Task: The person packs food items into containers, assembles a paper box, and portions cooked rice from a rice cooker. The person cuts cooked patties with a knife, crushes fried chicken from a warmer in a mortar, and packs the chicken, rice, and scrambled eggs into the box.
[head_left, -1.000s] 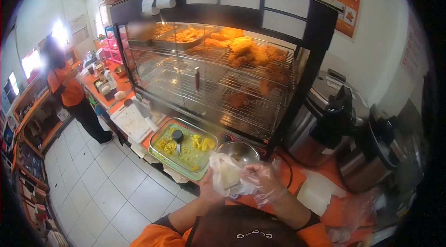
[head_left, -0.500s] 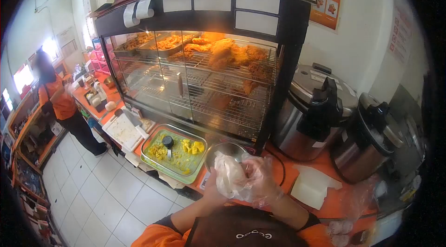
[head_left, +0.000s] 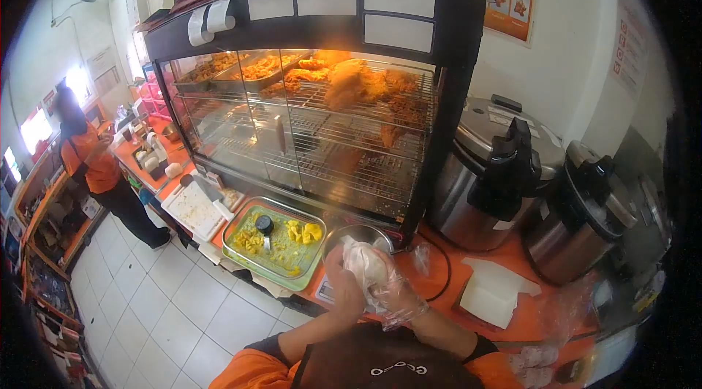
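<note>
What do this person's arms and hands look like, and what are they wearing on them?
Both arms have bright orange sleeves ending in dark cuffs, with bare forearms below. The right hand wears a clear, crinkly, see-through plastic glove that is loose around the wrist. The left hand looks bare, with no glove to be seen.

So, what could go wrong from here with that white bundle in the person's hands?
The white bundle looks thinly wrapped and crumpled, so a hard squeeze might tear the wrapping. If the left hand or the right hand loosens its grip, the bundle could slip and knock the metal bowl just beyond. The food tray sits close to the left hand, so a careless sideways move might bump it.
</note>
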Tool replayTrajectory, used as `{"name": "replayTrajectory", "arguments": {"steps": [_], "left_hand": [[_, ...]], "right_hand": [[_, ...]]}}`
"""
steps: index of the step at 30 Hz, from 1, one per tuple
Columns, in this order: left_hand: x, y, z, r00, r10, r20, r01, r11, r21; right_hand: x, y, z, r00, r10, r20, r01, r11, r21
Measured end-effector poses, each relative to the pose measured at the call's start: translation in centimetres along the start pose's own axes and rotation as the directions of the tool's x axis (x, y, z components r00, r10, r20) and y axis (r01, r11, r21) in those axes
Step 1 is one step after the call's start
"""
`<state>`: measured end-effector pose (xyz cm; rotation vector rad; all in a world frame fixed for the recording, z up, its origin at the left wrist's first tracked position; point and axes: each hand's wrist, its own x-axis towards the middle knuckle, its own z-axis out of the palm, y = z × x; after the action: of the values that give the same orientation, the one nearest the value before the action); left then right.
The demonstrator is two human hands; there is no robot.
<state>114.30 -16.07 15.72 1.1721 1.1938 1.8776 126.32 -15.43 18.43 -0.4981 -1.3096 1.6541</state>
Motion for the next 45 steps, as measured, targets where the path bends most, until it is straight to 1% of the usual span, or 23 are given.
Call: {"name": "replayTrajectory", "arguments": {"steps": [2, 5, 8, 11, 13, 15, 19, 21, 25, 28, 29, 31, 32, 34, 35, 36, 37, 38, 39, 40, 43, 44, 45], "left_hand": [[0.7, 0.1, 0.6, 0.947, -0.320, -0.031, 0.294, 0.901, -0.319], [-0.1, 3.4, -0.4, 0.960, -0.124, 0.251, 0.244, 0.812, -0.530], [0.2, 2.6, -1.5, 0.945, 0.092, 0.313, -0.043, 0.986, -0.162], [0.3, 2.8, -1.5, 0.919, 0.054, 0.389, -0.006, 0.993, -0.122], [0.3, 1.2, -1.6, 0.900, 0.045, 0.434, -0.019, 0.998, -0.065], [0.3, 1.7, -2.4, 0.883, 0.000, 0.469, -0.007, 1.000, 0.013], [-0.2, 1.3, -1.9, 0.854, -0.081, 0.513, 0.230, 0.945, -0.234], [-0.2, 1.4, -2.0, 0.851, -0.104, 0.515, 0.228, 0.957, -0.182], [-0.3, 1.6, -1.3, 0.890, -0.115, 0.442, 0.198, 0.969, -0.148], [0.2, 1.5, -1.8, 0.905, -0.133, 0.404, 0.096, 0.989, 0.109], [0.2, 2.2, -1.6, 0.898, -0.197, 0.394, 0.182, 0.980, 0.077], [0.0, 3.9, -1.3, 0.867, -0.324, 0.380, 0.346, 0.938, 0.010], [-0.1, 3.3, -1.4, 0.859, -0.331, 0.391, 0.354, 0.935, 0.013], [-0.3, 0.8, -1.7, 0.844, -0.345, 0.411, 0.370, 0.929, 0.019], [-0.1, -0.8, -2.0, 0.782, -0.432, 0.450, 0.523, 0.847, -0.095], [0.3, -2.4, -2.3, 0.705, -0.504, 0.498, 0.658, 0.726, -0.197], [0.4, -2.4, -2.4, 0.754, -0.442, 0.487, 0.580, 0.795, -0.177], [0.7, -1.9, -2.5, 0.797, -0.376, 0.473, 0.496, 0.854, -0.156], [0.9, -0.8, -2.5, 0.892, -0.130, 0.432, 0.142, 0.990, 0.005], [1.3, 0.8, -2.4, 0.888, 0.139, 0.438, -0.233, 0.958, 0.169], [3.4, 4.2, -3.5, 0.574, 0.085, 0.814, -0.690, 0.585, 0.425], [3.3, 4.0, -3.3, 0.582, 0.008, 0.813, -0.472, 0.818, 0.330], [3.2, 3.9, -3.1, 0.564, -0.073, 0.823, -0.192, 0.957, 0.216]], "right_hand": [[0.0, 0.0, 0.1, 0.997, -0.073, -0.026, 0.068, 0.987, -0.146], [0.7, -1.5, -0.6, 0.996, 0.085, -0.010, -0.085, 0.996, 0.015], [0.7, 0.7, -2.5, 0.963, 0.246, -0.110, -0.218, 0.951, 0.219], [1.0, 2.7, -4.3, 0.980, 0.112, -0.167, -0.126, 0.989, -0.080], [0.7, 5.8, -6.9, 0.991, 0.094, -0.092, -0.087, 0.994, 0.068], [1.4, -0.6, -1.3, 0.991, 0.123, -0.058, -0.118, 0.989, 0.085], [0.4, -1.7, -1.1, 0.997, -0.075, -0.023, 0.069, 0.976, -0.205], [0.3, -2.7, -0.2, 0.999, -0.025, 0.044, 0.033, 0.978, -0.205], [-0.4, -0.9, -1.8, 0.979, 0.177, 0.101, -0.180, 0.984, 0.017], [-0.6, 0.3, -2.7, 0.929, 0.362, 0.079, -0.363, 0.932, 0.001], [-0.6, -3.0, -0.1, 0.923, 0.379, 0.062, -0.379, 0.925, -0.001], [-0.1, -4.8, 1.3, 0.969, 0.239, 0.067, -0.224, 0.957, -0.183], [0.1, -4.7, 1.2, 0.990, 0.084, 0.117, -0.038, 0.936, -0.351], [0.4, -4.6, 1.0, 0.996, 0.072, 0.056, -0.051, 0.948, -0.313], [0.7, -4.5, 0.8, 0.972, 0.230, -0.049, -0.234, 0.968, -0.091], [0.7, -4.0, 0.0, 0.958, 0.286, -0.032, -0.286, 0.958, 0.014], [0.8, -3.5, -0.7, 0.940, 0.341, -0.016, -0.337, 0.934, 0.117], [0.5, -2.4, -2.9, 0.956, 0.283, 0.081, -0.289, 0.953, 0.086], [0.1, -1.8, -4.2, 0.959, 0.223, 0.177, -0.237, 0.970, 0.060], [-0.3, -2.2, -4.1, 0.952, 0.261, 0.163, -0.279, 0.955, 0.100], [-1.6, -3.3, -3.9, 0.934, 0.337, 0.118, -0.354, 0.917, 0.185], [-2.0, -3.0, -4.2, 0.936, 0.337, 0.101, -0.350, 0.918, 0.185], [-2.3, -2.9, -4.3, 0.939, 0.335, 0.081, -0.345, 0.920, 0.185]]}}
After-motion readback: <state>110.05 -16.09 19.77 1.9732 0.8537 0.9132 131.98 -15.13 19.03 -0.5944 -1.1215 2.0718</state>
